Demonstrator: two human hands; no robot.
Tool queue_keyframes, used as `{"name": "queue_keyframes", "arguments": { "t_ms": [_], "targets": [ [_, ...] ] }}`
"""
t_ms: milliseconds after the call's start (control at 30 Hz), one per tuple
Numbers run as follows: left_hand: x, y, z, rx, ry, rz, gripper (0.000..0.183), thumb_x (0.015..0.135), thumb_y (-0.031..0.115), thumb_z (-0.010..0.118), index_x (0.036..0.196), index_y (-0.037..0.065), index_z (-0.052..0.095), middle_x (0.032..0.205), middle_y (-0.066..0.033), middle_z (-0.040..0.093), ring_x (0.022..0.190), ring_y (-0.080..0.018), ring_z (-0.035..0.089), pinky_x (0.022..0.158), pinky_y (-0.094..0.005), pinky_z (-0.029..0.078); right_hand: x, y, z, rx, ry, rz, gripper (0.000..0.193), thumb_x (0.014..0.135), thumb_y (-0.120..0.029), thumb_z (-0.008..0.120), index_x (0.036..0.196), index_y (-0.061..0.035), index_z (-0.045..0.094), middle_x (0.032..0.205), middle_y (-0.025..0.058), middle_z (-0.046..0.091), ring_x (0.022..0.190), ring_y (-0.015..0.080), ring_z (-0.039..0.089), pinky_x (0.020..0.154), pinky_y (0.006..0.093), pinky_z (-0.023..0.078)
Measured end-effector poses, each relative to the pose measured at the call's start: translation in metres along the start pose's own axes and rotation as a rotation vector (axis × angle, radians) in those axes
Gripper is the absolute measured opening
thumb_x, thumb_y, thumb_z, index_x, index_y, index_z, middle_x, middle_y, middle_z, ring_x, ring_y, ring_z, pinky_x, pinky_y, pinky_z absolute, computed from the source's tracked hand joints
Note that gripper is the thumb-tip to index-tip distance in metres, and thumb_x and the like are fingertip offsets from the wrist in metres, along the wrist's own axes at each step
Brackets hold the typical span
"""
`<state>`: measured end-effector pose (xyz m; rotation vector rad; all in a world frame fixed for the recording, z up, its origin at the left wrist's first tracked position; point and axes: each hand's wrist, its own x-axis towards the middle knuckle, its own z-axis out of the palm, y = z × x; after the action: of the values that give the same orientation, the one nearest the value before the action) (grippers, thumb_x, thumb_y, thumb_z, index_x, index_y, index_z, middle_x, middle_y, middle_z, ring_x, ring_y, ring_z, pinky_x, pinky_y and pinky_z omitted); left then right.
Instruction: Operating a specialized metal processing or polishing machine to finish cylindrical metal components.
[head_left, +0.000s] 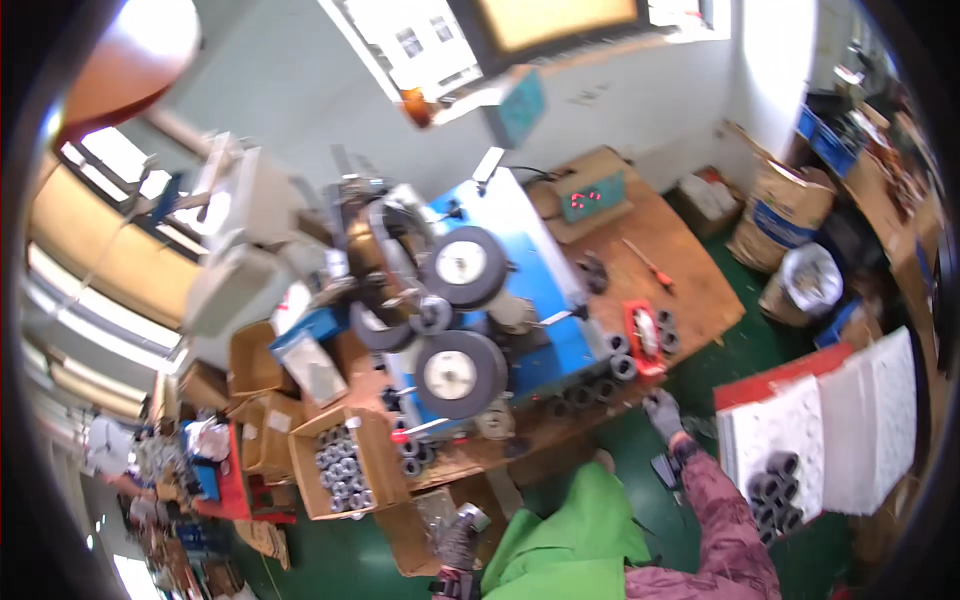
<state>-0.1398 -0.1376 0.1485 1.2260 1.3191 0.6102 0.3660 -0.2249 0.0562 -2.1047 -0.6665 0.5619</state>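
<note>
**Grey rings in boxes, gloved hands at the worktop edge**

Cardboard holds most of the stock. An open cardboard box (pixel 345 470) at the near left of the wooden worktop (pixel 690 280) is full of grey metal rings, packed close together. A second, smaller box (pixel 262 440) stands just behind it; what lies in it is too blurred to tell. At the right, a flat white tray with a red rim (pixel 800 440) carries a cluster of dark rings (pixel 775 490) in its near corner, the remainder of its surface bare. A small red tray (pixel 642 340) sits on the worktop edge with dark rings beside it and a row of rings (pixel 590 385) along the front of the blue machine (pixel 520 290), which bears two large dark wheels (pixel 460 320).

The right hand (pixel 662 412), in a grey glove, reaches up to the worktop edge near that row of rings; its fingers look loosely curled, and I cannot tell whether it holds anything. The left hand (pixel 458 540), also gloved, is low over a brown box at the bottom, closed round a shiny metal ring (pixel 472 517) at its fingertips.
</note>
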Motion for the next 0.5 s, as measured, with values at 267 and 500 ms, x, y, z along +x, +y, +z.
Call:
{"name": "queue_keyframes", "arguments": {
  "t_ms": [267,500],
  "targets": [
    [0.006,0.065,0.081,-0.077,0.053,-0.111,0.033,0.056,0.014,0.079,0.083,0.01,0.062,0.074,-0.0123,0.063,0.069,-0.0308,0.061,0.065,-0.0387,0.051,0.076,0.009,-0.055,-0.195,0.22,0.154,0.035,0.073,-0.027,0.065,0.102,-0.0092,0.058,0.091,0.0156,0.06,0.088,0.0328,0.057,0.078,0.0406,0.046],
    [-0.005,0.074,0.075,-0.135,0.092,-0.218,0.031,0.066,0.014,0.072,0.093,0.006,0.059,0.084,-0.0119,0.062,0.077,-0.0268,0.061,0.069,-0.0398,0.053,0.101,-0.012,-0.003,-0.399,0.118,0.302,0.053,0.07,-0.044,0.064,0.104,-0.0049,0.056,0.096,0.0211,0.061,0.092,0.0374,0.057,0.078,0.0445,0.046]
  ]
}}
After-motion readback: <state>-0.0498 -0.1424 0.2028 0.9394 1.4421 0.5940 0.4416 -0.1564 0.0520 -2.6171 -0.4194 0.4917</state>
